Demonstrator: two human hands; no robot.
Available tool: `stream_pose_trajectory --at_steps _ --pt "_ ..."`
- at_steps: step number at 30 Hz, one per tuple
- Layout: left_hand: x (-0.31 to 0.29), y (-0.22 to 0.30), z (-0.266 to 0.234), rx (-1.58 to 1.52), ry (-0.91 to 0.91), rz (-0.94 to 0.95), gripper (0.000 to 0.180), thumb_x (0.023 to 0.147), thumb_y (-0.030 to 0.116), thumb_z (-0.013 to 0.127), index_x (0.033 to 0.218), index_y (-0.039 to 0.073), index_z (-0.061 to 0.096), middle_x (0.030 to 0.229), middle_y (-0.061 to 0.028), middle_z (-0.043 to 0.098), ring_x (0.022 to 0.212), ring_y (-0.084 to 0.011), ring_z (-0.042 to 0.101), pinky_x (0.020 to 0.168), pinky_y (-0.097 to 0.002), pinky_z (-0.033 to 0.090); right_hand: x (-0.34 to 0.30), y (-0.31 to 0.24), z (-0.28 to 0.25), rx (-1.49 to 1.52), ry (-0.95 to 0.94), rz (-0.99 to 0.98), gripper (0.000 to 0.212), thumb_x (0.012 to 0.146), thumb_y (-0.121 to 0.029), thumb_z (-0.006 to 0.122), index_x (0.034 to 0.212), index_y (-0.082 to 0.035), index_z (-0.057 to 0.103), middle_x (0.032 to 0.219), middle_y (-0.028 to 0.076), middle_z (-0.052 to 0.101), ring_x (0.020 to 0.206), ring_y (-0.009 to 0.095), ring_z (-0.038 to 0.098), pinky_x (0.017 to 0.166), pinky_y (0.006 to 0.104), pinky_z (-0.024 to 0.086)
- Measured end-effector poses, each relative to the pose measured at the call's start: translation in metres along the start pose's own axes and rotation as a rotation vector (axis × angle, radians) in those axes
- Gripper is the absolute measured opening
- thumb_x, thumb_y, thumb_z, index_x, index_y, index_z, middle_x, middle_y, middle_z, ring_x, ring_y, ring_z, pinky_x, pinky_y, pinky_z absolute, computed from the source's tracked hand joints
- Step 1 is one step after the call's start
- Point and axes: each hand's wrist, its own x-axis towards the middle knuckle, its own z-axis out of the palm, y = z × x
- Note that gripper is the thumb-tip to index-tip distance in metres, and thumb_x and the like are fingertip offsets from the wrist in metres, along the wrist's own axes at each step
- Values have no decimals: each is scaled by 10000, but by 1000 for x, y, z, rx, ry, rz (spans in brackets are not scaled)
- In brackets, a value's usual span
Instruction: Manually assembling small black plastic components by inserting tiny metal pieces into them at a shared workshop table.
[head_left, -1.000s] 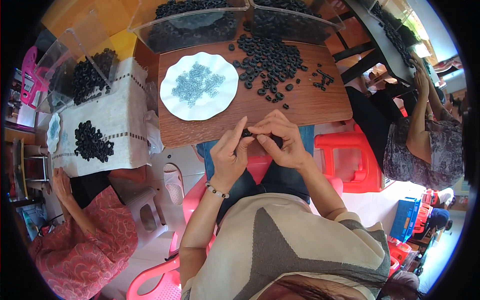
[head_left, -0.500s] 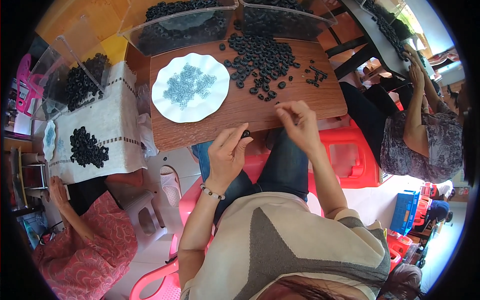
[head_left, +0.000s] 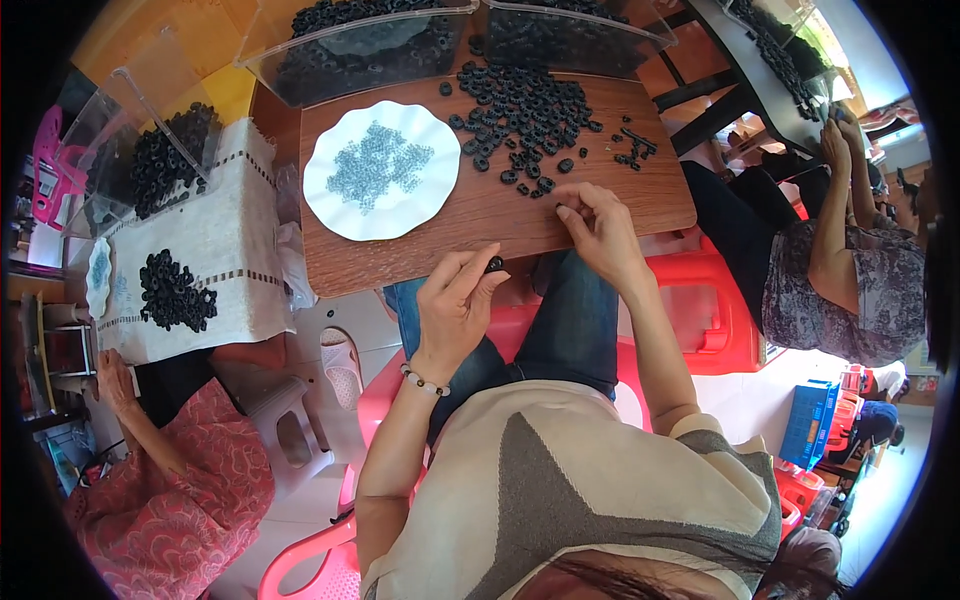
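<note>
Near the front edge of the wooden table, my left hand (head_left: 455, 300) pinches a small round black part (head_left: 495, 264) between thumb and fingertips. My right hand (head_left: 600, 232) is over the table's right front, its thumb and forefinger closed on a tiny dark piece (head_left: 560, 207), whose shape is too small to make out. Beyond my hands, a loose pile of black ring-shaped parts (head_left: 525, 110) spreads over the table. To the left, a white scalloped plate (head_left: 325, 215) bears a heap of small clear bluish pieces (head_left: 375, 165).
Clear bins (head_left: 360, 70) of black parts stand along the table's far edge. Short black rods and bits (head_left: 632, 150) lie at the right. On the left, a cloth-covered table (head_left: 240, 230) holds another black pile (head_left: 175, 290) beside a seated person. Another person (head_left: 840, 270) sits at right.
My right hand has come slightly down and left, its fingertips closing on the tiny dark piece at the table. The left hand keeps its hold on the black part, nearly unmoved.
</note>
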Motion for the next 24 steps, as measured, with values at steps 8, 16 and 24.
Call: stream_pose_trajectory --at_steps 8,16,24 --pt "0 4 -2 -33 42 -42 317 883 60 781 1196 31 748 970 -115 717 824 -221 681 727 -296 531 -21 -31 5 966 -260 218 188 1012 -117 665 1162 -7 694 1023 26 742 939 74 674 728 227 506" --pt "-3 -1 0 -13 28 -3 319 878 49 778 1195 28 747 988 -116 735 833 -222 690 716 -302 537 -29 -47 18 982 -215 223 169 977 -130 725 1091 -6 726 1010 70 763 819 66 640 734 216 511" --pt "-2 -1 0 -13 46 16 348 832 47 791 1177 39 744 939 -111 707 809 -273 686 687 -351 542 -33 -51 23 1036 -203 192 169 966 -113 737 1096 -6 731 980 17 731 850 53 625 728 204 498"
